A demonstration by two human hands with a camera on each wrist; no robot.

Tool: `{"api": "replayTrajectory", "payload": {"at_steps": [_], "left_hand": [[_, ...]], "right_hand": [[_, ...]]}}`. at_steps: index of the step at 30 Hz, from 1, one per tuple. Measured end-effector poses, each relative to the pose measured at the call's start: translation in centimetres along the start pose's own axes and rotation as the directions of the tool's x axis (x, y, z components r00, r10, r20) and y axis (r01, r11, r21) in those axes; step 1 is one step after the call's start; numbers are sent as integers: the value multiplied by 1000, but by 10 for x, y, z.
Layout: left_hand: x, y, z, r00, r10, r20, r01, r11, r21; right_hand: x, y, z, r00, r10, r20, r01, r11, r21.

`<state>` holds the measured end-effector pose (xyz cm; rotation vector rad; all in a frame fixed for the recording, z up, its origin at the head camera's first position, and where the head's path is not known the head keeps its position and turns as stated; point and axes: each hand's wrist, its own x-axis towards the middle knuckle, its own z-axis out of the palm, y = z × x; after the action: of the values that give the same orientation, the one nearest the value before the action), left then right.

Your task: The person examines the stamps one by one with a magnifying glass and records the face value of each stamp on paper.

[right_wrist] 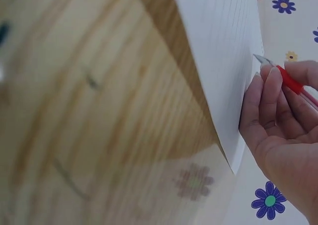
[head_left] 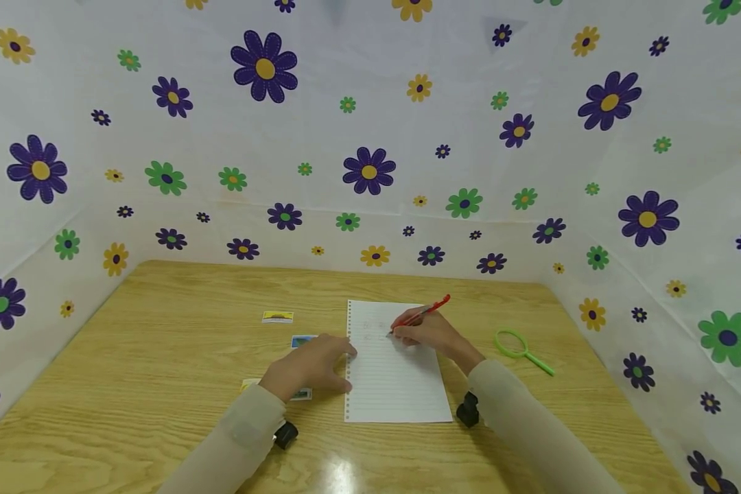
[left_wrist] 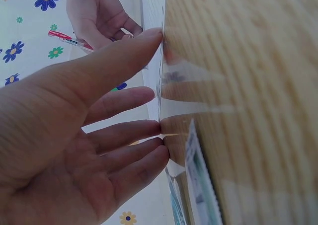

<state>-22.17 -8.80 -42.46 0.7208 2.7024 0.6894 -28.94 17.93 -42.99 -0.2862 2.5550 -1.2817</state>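
Note:
A lined sheet of paper [head_left: 395,391] with punched holes down its left edge lies on the wooden table. Faint marks show on its upper part. My right hand [head_left: 429,333] pinches a red pen [head_left: 435,304], its tip at the paper's upper middle. In the right wrist view the red pen [right_wrist: 289,79] sits between thumb and fingers, its metal tip pointing at the sheet. My left hand [head_left: 315,363] rests at the paper's left edge, fingers spread and fairly straight. The left wrist view shows the fingertips [left_wrist: 158,148] touching down by that edge.
A green magnifying glass [head_left: 525,351] lies right of the paper. Left of it is a small yellow stamp-like card [head_left: 278,317]; a blue one [head_left: 301,340] and others are partly hidden by my left hand. A white flowered cloth [head_left: 321,137] stands behind and beside the table.

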Motion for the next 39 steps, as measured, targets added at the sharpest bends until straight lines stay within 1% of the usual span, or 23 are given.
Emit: {"api": "replayTrajectory", "payload": {"at_steps": [3, 13, 17, 25, 32, 39], "left_hand": [[0, 0, 0, 1000, 1, -1, -1, 1000, -1], [0, 0, 0, 1000, 5, 0, -5, 1000, 0], [0, 1, -1, 1000, 5, 0, -5, 1000, 5], [-1, 1, -1, 1000, -9, -1, 9, 1000, -8], [-1, 2, 0, 1000, -12, 1, 12, 1000, -1], [-2, 4, -1, 1000, -8, -6, 8, 1000, -2]], "right_hand": [[0, 0, -1, 1000, -6, 12, 6, 1000, 0], [0, 0, 0, 1000, -6, 16, 6, 1000, -13], [-1, -1, 0, 1000, -20, 17, 20, 1000, -11], [-2, 0, 0, 999, -30, 29, 30, 999, 21], [-2, 3, 2, 999, 2, 32, -4, 998, 61], [-3, 3, 0, 999, -17, 28, 15, 998, 65]]}}
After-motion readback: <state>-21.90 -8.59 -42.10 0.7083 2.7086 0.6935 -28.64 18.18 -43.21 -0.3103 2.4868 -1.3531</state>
